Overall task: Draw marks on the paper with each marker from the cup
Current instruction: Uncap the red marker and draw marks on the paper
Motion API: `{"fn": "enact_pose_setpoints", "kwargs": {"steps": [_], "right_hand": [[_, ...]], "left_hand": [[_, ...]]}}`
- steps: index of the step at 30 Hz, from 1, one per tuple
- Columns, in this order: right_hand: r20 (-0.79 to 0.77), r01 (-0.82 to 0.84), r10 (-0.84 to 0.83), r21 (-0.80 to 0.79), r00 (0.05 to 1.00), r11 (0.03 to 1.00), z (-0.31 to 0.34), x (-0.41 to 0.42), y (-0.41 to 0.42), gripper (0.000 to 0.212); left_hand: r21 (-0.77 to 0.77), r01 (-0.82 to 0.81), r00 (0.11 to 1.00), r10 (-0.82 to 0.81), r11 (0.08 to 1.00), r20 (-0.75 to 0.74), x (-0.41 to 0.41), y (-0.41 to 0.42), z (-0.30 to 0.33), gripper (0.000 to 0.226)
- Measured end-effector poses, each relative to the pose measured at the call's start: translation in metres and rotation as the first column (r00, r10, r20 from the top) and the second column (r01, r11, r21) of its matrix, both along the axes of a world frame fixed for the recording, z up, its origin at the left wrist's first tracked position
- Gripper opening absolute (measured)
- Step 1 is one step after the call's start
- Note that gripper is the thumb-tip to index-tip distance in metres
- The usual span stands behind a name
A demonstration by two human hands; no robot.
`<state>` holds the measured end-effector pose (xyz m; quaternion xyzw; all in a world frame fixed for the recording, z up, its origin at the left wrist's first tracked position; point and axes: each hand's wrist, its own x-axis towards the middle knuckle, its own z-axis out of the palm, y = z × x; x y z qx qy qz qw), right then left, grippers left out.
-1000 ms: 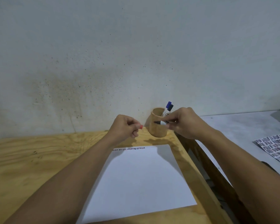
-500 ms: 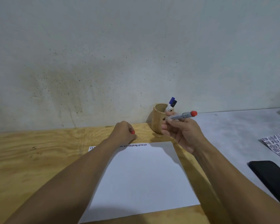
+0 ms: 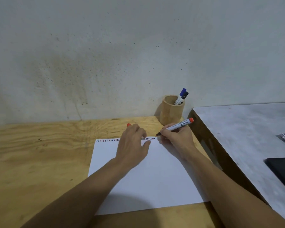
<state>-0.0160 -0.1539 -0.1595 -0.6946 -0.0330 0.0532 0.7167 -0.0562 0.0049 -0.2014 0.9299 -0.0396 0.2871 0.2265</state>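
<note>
Marker [image 3: 174,127]: our right hand [image 3: 178,139] grips it, tip down-left at the paper [image 3: 146,178] top edge; left hand [image 3: 132,145] holds the cap [image 3: 129,124].

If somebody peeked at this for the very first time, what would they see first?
Probably the right hand holding an uncapped marker with its tip at the top right corner of the white paper. Next, the left hand resting on the paper and gripping an orange cap. Behind stands a wooden cup with two markers.
</note>
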Motion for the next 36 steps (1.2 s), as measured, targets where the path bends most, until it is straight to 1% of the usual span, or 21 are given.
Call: {"fn": "enact_pose_setpoints", "kwargs": {"steps": [2,4,6,7,8,9,11,13,16,19,20,22,24,28,30,32,34,35,36], "right_hand": [[0.005,0.013,-0.012,-0.022,1.000,1.000,-0.002,0.000,0.002,0.015],[0.003,0.021,-0.021,0.000,1.000,1.000,-0.002,0.000,0.002,0.014],[0.004,0.020,-0.020,0.034,1.000,0.999,-0.002,0.000,0.001,0.013],[0.005,0.017,-0.017,0.047,1.000,0.999,-0.002,0.000,0.001,0.013],[0.005,0.016,-0.017,0.052,1.000,0.998,-0.002,0.000,0.000,0.013],[0.007,0.019,-0.020,0.050,1.000,0.999,-0.003,0.001,0.000,0.012],[0.027,0.046,-0.045,-0.011,0.999,0.999,-0.007,0.004,-0.001,0.010],[0.059,0.078,-0.072,-0.096,0.996,0.992,-0.011,0.007,-0.003,0.008],[0.062,0.088,-0.081,-0.117,0.995,0.989,-0.016,0.010,-0.006,0.006],[0.069,0.078,-0.070,-0.112,0.995,0.991,-0.017,0.011,-0.007,0.007],[0.074,0.073,-0.065,-0.110,0.995,0.991,-0.017,0.012,-0.007,0.007],[0.078,0.069,-0.061,-0.106,0.995,0.992,-0.017,0.012,-0.007,0.007],[0.078,0.069,-0.060,-0.108,0.995,0.992,-0.017,0.012,-0.008,0.006],[0.083,0.071,-0.061,-0.117,0.995,0.991,-0.019,0.013,-0.008,0.006],[0.093,0.073,-0.062,-0.114,0.994,0.991,-0.020,0.013,-0.007,0.006],[0.116,0.073,-0.059,-0.120,0.991,0.990,-0.020,0.012,-0.006,0.007],[0.136,0.066,-0.049,-0.127,0.990,0.990,-0.021,0.012,-0.006,0.007],[0.140,0.063,-0.046,-0.119,0.989,0.991,-0.022,0.012,-0.005,0.007],[0.147,0.064,-0.046,-0.116,0.988,0.991,-0.022,0.012,-0.005,0.008]], "left_hand": [[0.029,0.048,0.997,-0.047,0.998,-0.057,-0.001,0.001,-0.004,0.016],[0.005,-0.002,1.000,0.002,1.000,-0.008,0.002,0.003,-0.003,0.019],[-0.161,-0.154,0.986,0.161,0.975,0.034,0.009,0.009,0.004,0.024],[-0.261,-0.241,0.969,0.249,0.935,-0.005,0.016,0.015,0.010,0.025],[-0.316,-0.330,0.944,0.320,0.890,-0.085,0.023,0.021,0.015,0.027],[-0.317,-0.405,0.913,0.361,0.858,-0.190,0.032,0.028,0.020,0.027],[-0.260,-0.471,0.857,0.368,0.843,-0.360,0.045,0.036,0.029,0.029],[-0.242,-0.457,0.837,0.323,0.856,-0.441,0.052,0.038,0.035,0.039],[-0.284,-0.371,0.851,0.200,0.884,-0.486,0.060,0.035,0.037,0.026],[-0.348,-0.304,0.885,0.128,0.887,-0.448,0.062,0.029,0.038,0.015],[-0.378,-0.282,0.902,0.109,0.882,-0.418,0.061,0.026,0.040,0.016],[-0.488,-0.222,0.934,0.040,0.844,-0.355,0.059,0.021,0.041,0.018],[-0.551,-0.171,0.945,-0.021,0.817,-0.325,0.058,0.015,0.040,0.019],[-0.543,-0.108,0.941,-0.090,0.833,-0.326,0.053,0.004,0.031,0.025],[-0.529,-0.098,0.939,-0.098,0.843,-0.329,0.052,0.002,0.025,0.025],[-0.507,-0.093,0.938,-0.095,0.857,-0.333,0.051,0.002,0.022,0.031],[-0.454,-0.091,0.942,-0.072,0.886,-0.328,0.048,0.001,0.020,0.049],[-0.427,-0.103,0.951,-0.037,0.898,-0.306,0.044,0.000,0.019,0.053],[-0.406,-0.121,0.962,0.006,0.906,-0.273,0.040,-0.001,0.018,0.051]]}}
